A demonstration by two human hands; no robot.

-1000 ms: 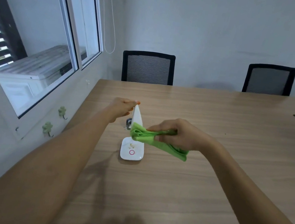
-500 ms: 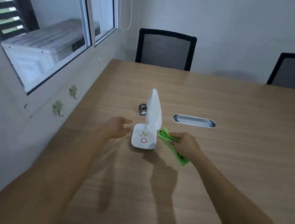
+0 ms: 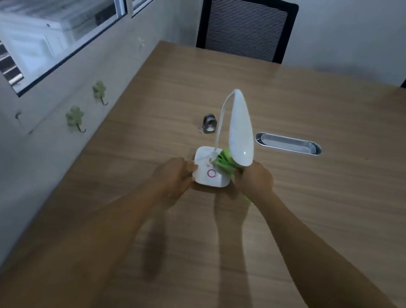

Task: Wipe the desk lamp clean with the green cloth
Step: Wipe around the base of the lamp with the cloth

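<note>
Wooden counter (image 3: pixel 317 222) fills the view, two dark chairs (image 3: pixel 246 24) at its far edge, window (image 3: pixel 60 8) on the left wall. White desk lamp (image 3: pixel 241 130) stands mid-counter, head drooping toward the near side. Left hand (image 3: pixel 175 173) clasps the left edge of the square lamp base (image 3: pixel 209 174). Right hand (image 3: pixel 255 179) is closed around the bunched green cloth (image 3: pixel 225 163), pressing it onto the base under the head.

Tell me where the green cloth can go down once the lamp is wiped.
Bare wood lies right of the right hand, below the metal cable tray. Crowded: the lamp base, held by the left hand, green cloth on it.
</note>
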